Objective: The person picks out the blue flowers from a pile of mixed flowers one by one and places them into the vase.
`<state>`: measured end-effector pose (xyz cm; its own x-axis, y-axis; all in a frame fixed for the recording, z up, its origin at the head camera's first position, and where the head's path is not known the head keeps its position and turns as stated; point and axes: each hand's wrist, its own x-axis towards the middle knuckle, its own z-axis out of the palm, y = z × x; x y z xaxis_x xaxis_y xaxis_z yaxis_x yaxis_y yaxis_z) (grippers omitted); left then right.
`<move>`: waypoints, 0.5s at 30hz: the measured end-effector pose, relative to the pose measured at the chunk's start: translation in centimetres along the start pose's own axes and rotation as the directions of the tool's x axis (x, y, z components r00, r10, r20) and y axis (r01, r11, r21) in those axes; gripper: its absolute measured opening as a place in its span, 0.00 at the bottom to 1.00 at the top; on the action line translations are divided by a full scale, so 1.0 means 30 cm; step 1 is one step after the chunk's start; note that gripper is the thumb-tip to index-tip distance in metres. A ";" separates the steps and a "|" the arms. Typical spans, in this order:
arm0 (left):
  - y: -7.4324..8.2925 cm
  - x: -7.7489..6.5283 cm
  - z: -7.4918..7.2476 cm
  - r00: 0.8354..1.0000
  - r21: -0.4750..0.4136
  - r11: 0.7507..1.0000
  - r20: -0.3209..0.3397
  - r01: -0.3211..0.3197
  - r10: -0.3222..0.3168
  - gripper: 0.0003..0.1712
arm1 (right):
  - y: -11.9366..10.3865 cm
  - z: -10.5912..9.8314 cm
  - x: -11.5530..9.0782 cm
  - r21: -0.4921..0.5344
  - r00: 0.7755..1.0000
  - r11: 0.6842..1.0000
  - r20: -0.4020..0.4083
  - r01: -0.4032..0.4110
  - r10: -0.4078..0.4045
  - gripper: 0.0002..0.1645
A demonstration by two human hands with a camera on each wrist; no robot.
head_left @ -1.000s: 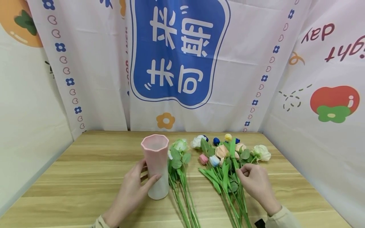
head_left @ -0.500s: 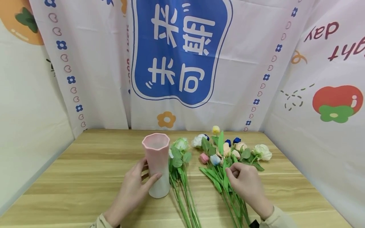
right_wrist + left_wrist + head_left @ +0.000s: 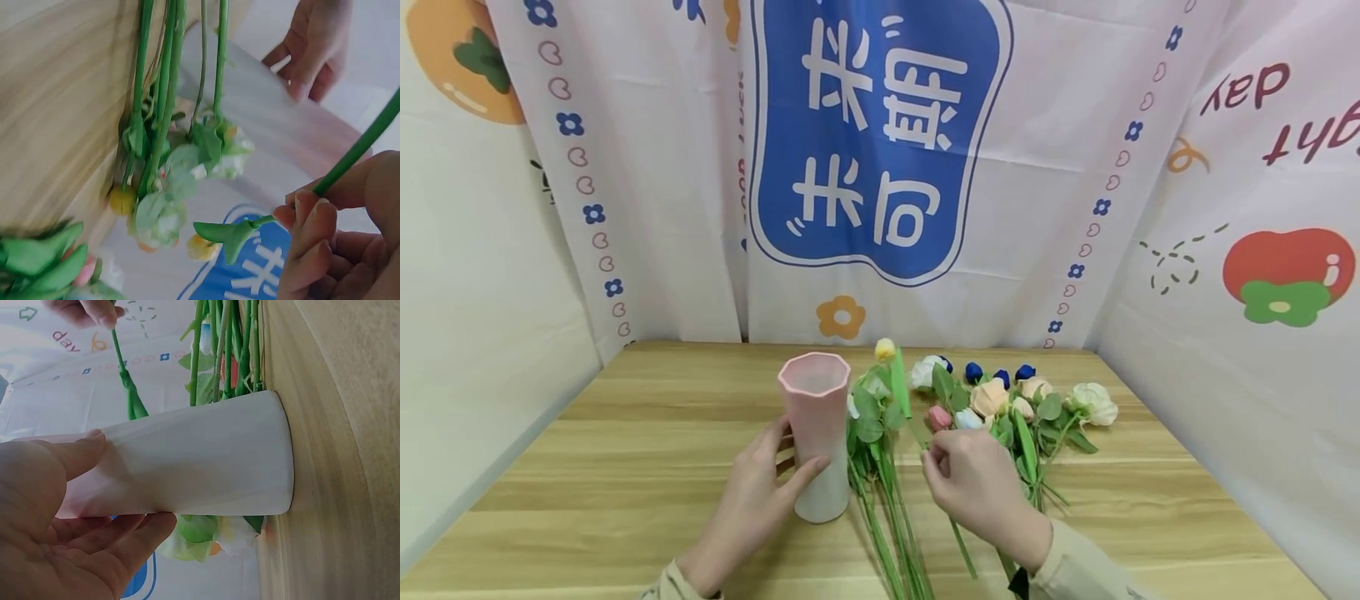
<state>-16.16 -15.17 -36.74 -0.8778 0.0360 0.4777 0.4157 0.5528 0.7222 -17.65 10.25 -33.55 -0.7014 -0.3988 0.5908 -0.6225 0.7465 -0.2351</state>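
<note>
A tall vase (image 3: 817, 433), pink at the rim and fading to white, stands upright on the wooden table. My left hand (image 3: 763, 479) holds it from the left, thumb across the front and fingers behind. My right hand (image 3: 973, 483) pinches the stem of a yellow tulip (image 3: 885, 350), raised above the table; its green leaf (image 3: 900, 385) shows below the bloom. In the right wrist view the stem (image 3: 359, 150) runs between thumb and fingertips. Green-white flowers (image 3: 868, 408) lie directly right of the vase, overlapped by the tulip in the head view.
At the right lies a bunch of peach roses (image 3: 990, 397), blue tulips (image 3: 973, 372), a pink tulip (image 3: 938, 418) and a white rose (image 3: 1093, 404), stems toward me. Printed cloth (image 3: 1037, 208) hangs behind and at both sides of the table (image 3: 647, 450).
My right hand has drawn the yellow tulip out of the right-hand bunch and carried it left toward the vase. My left hand has stayed on the vase.
</note>
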 end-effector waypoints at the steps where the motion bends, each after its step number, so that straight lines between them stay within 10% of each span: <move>1: 0.000 0.000 0.000 1.000 -0.001 1.000 0.000 0.001 -0.001 0.36 | -0.009 0.008 0.004 -0.005 1.000 1.000 0.018 0.004 -0.004 0.15; 15: -0.012 0.000 0.005 0.999 -0.003 1.000 -0.017 -0.027 0.027 0.35 | -0.122 0.114 0.025 -0.102 0.961 0.981 0.239 0.164 -0.136 0.24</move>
<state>-16.32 -15.25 -37.07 -0.8619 0.0369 0.5057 0.4403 0.5488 0.7106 -17.10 5.40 -34.89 -0.6728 -0.6122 0.4153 -0.6905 0.7212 -0.0554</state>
